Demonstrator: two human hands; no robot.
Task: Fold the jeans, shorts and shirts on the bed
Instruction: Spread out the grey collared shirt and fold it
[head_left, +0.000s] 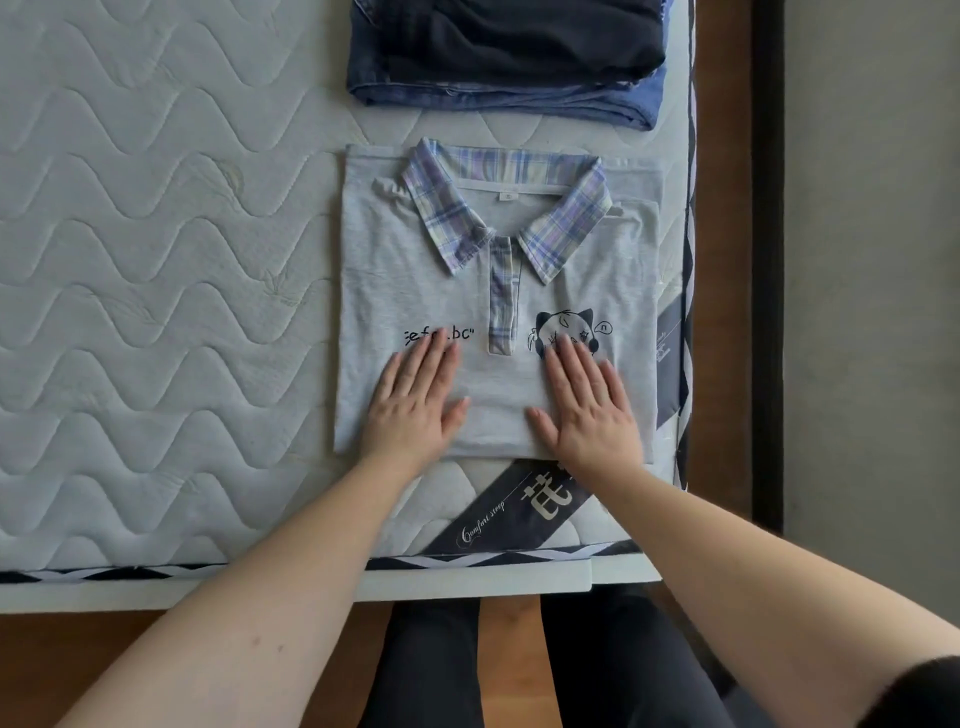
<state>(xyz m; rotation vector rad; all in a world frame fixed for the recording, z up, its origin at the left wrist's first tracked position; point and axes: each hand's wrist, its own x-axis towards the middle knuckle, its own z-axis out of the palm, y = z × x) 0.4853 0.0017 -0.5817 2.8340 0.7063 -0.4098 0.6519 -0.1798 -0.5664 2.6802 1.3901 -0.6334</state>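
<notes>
Both hands (415, 400) (589, 410) flat; shirt (498, 312) collar points away.

The mattress label (511, 512) reads "Comfort sleep"; the shirt (498, 332) print, partly covered, perhaps ends ".bc".

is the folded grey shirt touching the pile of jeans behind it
Apart. The head view shows a strip of bare mattress between the grey shirt collar edge and the jeans pile.

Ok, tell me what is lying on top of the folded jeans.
A dark, near-black folded garment sits on the folded jeans, covering most of them. Only their blue near edges show; anything between the layers is hidden, and the frame's top edge cuts off the stack.
</notes>
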